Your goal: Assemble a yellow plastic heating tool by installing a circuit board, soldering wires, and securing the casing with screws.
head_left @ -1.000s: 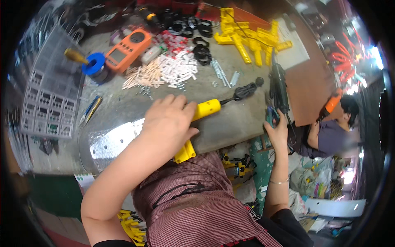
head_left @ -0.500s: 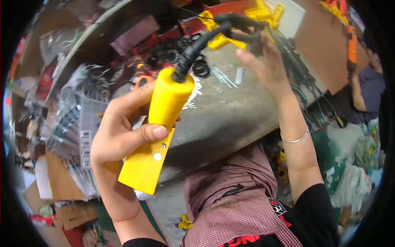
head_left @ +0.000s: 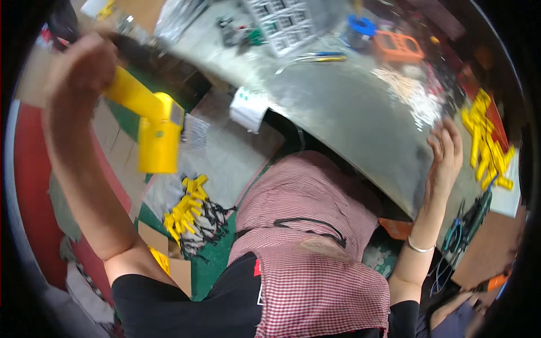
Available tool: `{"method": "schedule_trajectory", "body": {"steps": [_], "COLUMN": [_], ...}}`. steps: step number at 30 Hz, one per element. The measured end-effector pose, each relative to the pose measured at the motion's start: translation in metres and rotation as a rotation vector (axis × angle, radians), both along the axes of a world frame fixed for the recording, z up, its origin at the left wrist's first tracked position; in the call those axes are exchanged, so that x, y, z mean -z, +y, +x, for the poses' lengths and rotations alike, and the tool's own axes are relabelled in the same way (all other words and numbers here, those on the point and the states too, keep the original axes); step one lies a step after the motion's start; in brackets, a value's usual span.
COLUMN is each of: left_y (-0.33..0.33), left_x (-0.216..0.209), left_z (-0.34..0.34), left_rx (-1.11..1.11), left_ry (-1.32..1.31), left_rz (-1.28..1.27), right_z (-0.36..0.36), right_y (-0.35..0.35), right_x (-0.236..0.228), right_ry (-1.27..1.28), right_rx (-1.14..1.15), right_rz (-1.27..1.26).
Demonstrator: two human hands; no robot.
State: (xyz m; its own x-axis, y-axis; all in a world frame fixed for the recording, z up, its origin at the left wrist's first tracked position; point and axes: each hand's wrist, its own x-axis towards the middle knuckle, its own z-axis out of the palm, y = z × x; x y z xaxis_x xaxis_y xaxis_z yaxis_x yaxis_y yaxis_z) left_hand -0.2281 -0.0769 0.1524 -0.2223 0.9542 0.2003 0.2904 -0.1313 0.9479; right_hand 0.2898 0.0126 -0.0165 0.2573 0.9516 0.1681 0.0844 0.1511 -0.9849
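My left hand (head_left: 84, 70), smeared by motion, is closed around the handle of a yellow plastic angled-head tool (head_left: 158, 132). The tool hangs at the left, off the bench and above the floor, its wide head pointing down. No cable shows on it; the handle's far end is hidden in the hand. Below it on the floor lies a heap of similar yellow tools (head_left: 189, 211) with black cords. My right hand (head_left: 445, 149) is over the bench's right part, fingers loosely stretched and holding nothing, near a pile of small white pieces (head_left: 420, 104).
On the grey bench (head_left: 338, 107) are an orange holder (head_left: 397, 46), a blue spool (head_left: 360, 28), a parts tray (head_left: 284, 25) and more yellow pieces (head_left: 487, 143). A cardboard box (head_left: 177, 276) stands on the floor. Another person's arm (head_left: 451, 310) shows at lower right.
The view has swung left. My left hand has carried the yellow tool from over the bench out to the left above the floor. My right hand is away from the black cable.
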Motion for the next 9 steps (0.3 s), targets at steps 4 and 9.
{"method": "schedule_trajectory", "body": {"steps": [4, 9], "left_y": [-0.072, -0.159], "left_x": [0.131, 0.298], "left_z": [-0.056, -0.171], "left_rx": [-0.198, -0.251], "left_ry": [-0.075, 0.527], "left_rz": [-0.314, -0.737], "right_z": [0.009, 0.040], "right_y": [0.000, 0.009], "right_x": [0.047, 0.079], "right_ry": [0.041, -0.135], "right_rx": [-0.076, -0.139], "right_rz": [-0.121, -0.248]}}
